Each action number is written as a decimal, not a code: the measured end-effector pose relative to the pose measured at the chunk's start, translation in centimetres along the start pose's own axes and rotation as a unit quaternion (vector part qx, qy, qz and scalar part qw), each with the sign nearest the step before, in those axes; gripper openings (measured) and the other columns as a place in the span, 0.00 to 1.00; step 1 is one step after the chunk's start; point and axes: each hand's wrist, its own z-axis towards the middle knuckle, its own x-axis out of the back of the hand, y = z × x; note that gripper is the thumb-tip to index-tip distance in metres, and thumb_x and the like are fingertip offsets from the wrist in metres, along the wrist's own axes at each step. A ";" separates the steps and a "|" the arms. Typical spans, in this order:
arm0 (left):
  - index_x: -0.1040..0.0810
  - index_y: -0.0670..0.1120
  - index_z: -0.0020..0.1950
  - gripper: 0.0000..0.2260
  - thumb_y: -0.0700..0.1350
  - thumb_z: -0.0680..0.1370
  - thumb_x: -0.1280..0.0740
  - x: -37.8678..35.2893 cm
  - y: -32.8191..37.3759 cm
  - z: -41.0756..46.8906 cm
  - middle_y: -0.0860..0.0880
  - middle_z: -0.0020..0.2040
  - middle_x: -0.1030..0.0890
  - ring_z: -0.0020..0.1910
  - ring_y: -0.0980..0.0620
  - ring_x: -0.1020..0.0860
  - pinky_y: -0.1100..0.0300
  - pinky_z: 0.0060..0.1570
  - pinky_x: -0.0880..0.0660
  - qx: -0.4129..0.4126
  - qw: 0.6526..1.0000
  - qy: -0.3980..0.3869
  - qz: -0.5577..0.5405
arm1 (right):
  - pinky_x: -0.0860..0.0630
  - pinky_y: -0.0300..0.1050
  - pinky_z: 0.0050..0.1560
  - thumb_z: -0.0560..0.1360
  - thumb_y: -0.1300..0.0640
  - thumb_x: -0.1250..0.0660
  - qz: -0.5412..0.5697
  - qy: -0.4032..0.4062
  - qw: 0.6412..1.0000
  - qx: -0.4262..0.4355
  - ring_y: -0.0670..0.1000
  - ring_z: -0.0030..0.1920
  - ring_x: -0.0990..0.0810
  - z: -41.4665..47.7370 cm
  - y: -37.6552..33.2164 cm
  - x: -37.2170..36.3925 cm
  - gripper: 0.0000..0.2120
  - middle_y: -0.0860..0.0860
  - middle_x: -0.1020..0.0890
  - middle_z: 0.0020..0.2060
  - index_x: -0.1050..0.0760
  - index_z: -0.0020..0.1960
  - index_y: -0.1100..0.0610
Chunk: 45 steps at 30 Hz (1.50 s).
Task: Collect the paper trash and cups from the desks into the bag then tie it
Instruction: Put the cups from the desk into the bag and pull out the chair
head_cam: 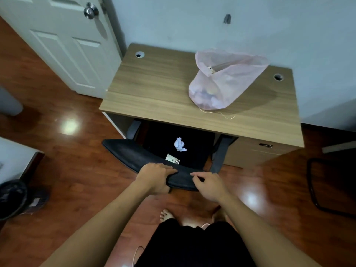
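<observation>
Left hand (pixel 154 174): fingers curled over chair (pixel 123 151) back. Right hand (pixel 210 186): fingers curled, contact unclear. Risk: a jerked chair spills paper (pixel 180 145), cup (pixel 172 158).

We hold both bare arms out forward and down, the left forearm (pixel 107 214) and the right forearm (pixel 256 222) converging so that our hands sit near each other without touching. Our left hand (pixel 155 175) lies palm down with its fingers (pixel 165 168) folded over the top edge of the chair back (pixel 125 151), gripping it. Our right hand (pixel 211 186) sits just beside it at the same edge, knuckles up, fingers loosely curled and thumb drawn toward the forefinger; we cannot tell whether it pinches the edge or only hovers there.
</observation>
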 end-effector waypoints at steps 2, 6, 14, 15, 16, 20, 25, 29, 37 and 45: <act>0.33 0.62 0.84 0.34 0.60 0.77 0.35 -0.5 0.3 -0.4 0.58 0.83 0.30 0.80 0.52 0.29 0.50 0.76 0.29 -0.016 1.000 -0.021 -0.009 | 0.41 0.40 0.25 0.88 0.45 0.40 0.008 -0.011 1.000 0.002 0.47 0.20 0.32 -0.8 0.3 -0.4 0.18 0.39 0.26 0.20 0.18 0.72 0.45; 0.39 0.61 0.87 0.38 0.62 0.76 0.36 -1.8 0.3 -0.3 0.55 0.86 0.35 0.83 0.50 0.33 0.48 0.80 0.34 -0.048 0.996 -0.069 -0.011 | 0.33 0.44 0.30 0.86 0.44 0.38 0.015 -0.008 1.000 -0.004 0.46 0.24 0.27 -1.8 0.9 -1.1 0.18 0.40 0.18 0.33 0.16 0.70 0.44; 0.45 0.60 0.88 0.50 0.71 0.71 0.26 1.0 -0.1 1.2 0.54 0.88 0.41 0.85 0.48 0.39 0.44 0.84 0.42 -0.074 0.961 -0.239 -0.118 | 0.21 0.46 0.64 0.88 0.43 0.38 0.045 -0.078 0.996 -0.022 0.48 0.62 0.16 -1.4 1.6 0.6 0.17 0.41 0.15 0.64 0.16 0.70 0.45; 0.41 0.61 0.87 0.50 0.73 0.69 0.25 2.0 -0.2 1.2 0.56 0.86 0.37 0.84 0.50 0.36 0.46 0.83 0.39 -0.070 0.956 -0.247 -0.142 | 0.22 0.46 0.68 0.88 0.44 0.37 0.052 -0.073 0.996 -0.019 0.46 0.66 0.17 -1.1 1.7 1.2 0.16 0.41 0.15 0.66 0.15 0.69 0.47; 0.36 0.62 0.85 0.49 0.74 0.68 0.24 2.7 -0.4 1.2 0.59 0.84 0.33 0.82 0.53 0.33 0.48 0.82 0.37 -0.064 0.952 -0.247 -0.171 | 0.22 0.45 0.69 0.88 0.44 0.37 0.061 -0.061 0.996 -0.016 0.44 0.67 0.18 -0.6 2.0 1.8 0.16 0.40 0.15 0.66 0.15 0.68 0.47; 0.23 0.59 0.78 0.31 0.68 0.77 0.25 6.3 -1.2 2.2 0.63 0.70 0.18 0.68 0.67 0.21 0.59 0.76 0.28 -0.042 0.924 -0.142 -0.351 | 0.20 0.45 0.66 0.87 0.45 0.35 0.102 0.017 0.995 -0.006 0.42 0.62 0.16 2.1 3.0 6.1 0.12 0.38 0.13 0.60 0.14 0.62 0.44; 0.18 0.55 0.69 0.13 0.55 0.86 0.32 11.4 -1.7 5.9 0.56 0.61 0.12 0.60 0.58 0.14 0.55 0.63 0.18 0.031 0.859 0.044 -0.509 | 0.18 0.45 0.56 0.87 0.51 0.35 0.187 0.120 0.975 0.017 0.43 0.49 0.11 7.2 2.1 14.8 0.10 0.45 0.09 0.52 0.14 0.55 0.46; 0.17 0.50 0.67 0.12 0.52 0.88 0.34 15.6 -0.8 10.5 0.53 0.60 0.11 0.58 0.51 0.13 0.53 0.62 0.19 0.073 0.770 0.130 -0.620 | 0.17 0.46 0.51 0.87 0.56 0.35 0.210 0.231 0.947 0.068 0.48 0.46 0.11 12.3 0.5 23.7 0.11 0.46 0.09 0.46 0.14 0.52 0.53; 0.19 0.43 0.64 0.28 0.66 0.79 0.27 22.9 3.9 25.5 0.46 0.57 0.12 0.46 0.50 0.14 0.48 0.51 0.15 0.211 0.589 0.260 -0.735 | 0.29 0.47 0.66 0.82 0.54 0.32 0.015 0.360 0.907 0.217 0.55 0.62 0.21 25.1 -2.4 40.3 0.08 0.46 0.17 0.55 0.17 0.57 0.55; 0.18 0.43 0.63 0.18 0.55 0.80 0.26 23.6 5.9 33.7 0.43 0.54 0.13 0.47 0.44 0.13 0.44 0.55 0.15 0.293 0.498 0.268 -0.771 | 0.39 0.69 0.81 0.78 0.36 0.29 -0.162 0.191 0.968 0.026 0.63 0.82 0.34 36.1 -0.8 44.5 0.39 0.57 0.28 0.80 0.33 0.82 0.53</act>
